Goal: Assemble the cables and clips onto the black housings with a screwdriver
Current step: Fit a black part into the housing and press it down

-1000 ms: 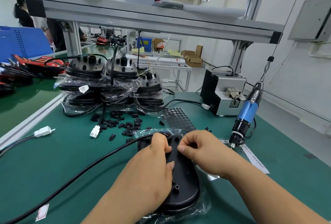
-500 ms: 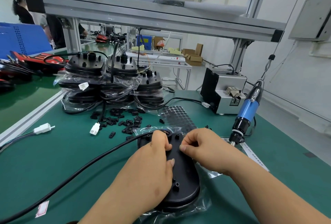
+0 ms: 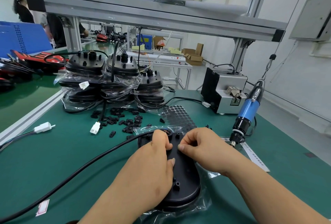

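1. Black housing (image 3: pixel 184 179): lying nearest you on a clear bag (image 3: pixel 206 204) on the green mat (image 3: pixel 53 161).
2. Left hand (image 3: pixel 152 168): resting on the housing, fingers curling over its far end and holding it down.
3. Right hand (image 3: pixel 202 148): fingers curling tightly, tips touching the housing; you cannot tell whether they are pinching anything.
4. Black cable (image 3: pixel 80 170): running left from under your left hand.
5. Loose clips (image 3: pixel 123 118): lying scattered beyond the housing.
6. Screwdriver (image 3: pixel 248 111): hanging at your right, tip near the mat.
7. Stacked housings (image 3: pixel 114 84): sitting bagged further back.
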A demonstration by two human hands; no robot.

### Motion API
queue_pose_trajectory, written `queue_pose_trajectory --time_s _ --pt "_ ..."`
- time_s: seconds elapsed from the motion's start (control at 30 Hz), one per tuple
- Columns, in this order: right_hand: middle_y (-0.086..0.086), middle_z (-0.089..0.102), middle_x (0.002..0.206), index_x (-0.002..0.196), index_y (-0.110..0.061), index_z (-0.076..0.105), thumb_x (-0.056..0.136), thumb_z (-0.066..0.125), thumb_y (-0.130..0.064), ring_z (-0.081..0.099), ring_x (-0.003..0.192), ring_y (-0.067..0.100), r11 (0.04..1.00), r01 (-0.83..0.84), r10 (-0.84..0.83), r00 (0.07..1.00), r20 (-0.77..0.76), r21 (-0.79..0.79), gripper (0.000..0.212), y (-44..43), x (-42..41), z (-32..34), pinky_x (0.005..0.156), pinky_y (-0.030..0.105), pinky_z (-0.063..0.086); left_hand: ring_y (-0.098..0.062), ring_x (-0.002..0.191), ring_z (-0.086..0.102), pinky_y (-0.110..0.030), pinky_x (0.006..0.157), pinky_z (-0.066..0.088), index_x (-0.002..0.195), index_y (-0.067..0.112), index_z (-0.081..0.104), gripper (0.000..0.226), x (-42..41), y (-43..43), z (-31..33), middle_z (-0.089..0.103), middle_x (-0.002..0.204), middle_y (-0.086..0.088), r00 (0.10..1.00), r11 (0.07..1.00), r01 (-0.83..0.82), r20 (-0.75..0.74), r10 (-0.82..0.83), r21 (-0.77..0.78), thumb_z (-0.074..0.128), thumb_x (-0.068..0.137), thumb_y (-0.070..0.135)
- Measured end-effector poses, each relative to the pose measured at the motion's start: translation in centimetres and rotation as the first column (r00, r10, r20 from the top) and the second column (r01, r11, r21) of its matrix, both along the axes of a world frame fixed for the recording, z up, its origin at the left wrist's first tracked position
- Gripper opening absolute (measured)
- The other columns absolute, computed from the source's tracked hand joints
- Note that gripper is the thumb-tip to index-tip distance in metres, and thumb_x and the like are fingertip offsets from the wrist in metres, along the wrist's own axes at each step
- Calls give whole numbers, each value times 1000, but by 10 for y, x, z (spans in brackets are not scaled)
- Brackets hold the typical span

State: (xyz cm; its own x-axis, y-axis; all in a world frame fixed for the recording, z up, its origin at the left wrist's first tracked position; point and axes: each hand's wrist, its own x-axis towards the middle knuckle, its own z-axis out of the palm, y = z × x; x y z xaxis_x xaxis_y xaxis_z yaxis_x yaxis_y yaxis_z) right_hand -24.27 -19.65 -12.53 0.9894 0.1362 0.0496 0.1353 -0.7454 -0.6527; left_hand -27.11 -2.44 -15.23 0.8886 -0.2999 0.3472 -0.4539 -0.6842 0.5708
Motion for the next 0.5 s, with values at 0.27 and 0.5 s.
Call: queue_pose_trajectory --time_s 0.27,0.5 --pt "-12 63 63 67 -25 63 89 64 -26 53 54 -4 1000 24 -23 999 34 -18 21 0 0 -4 59 16 48 -1 97 56 -31 82 51 90 37 24 28 0 0 -1 58 106 19 1000 1000 2 1 -2 -8 52 91 33" --pt "-12 63 62 69 -26 63 87 65 -28 54 54 -1 999 39 -37 998 48 -35 19 0 0 -6 58 18 50 1 96 56 -28 82 51 92 38 24 28 1 0 -1 56 106 21 1000 1000 9 15 -9 -5 51 91 35"
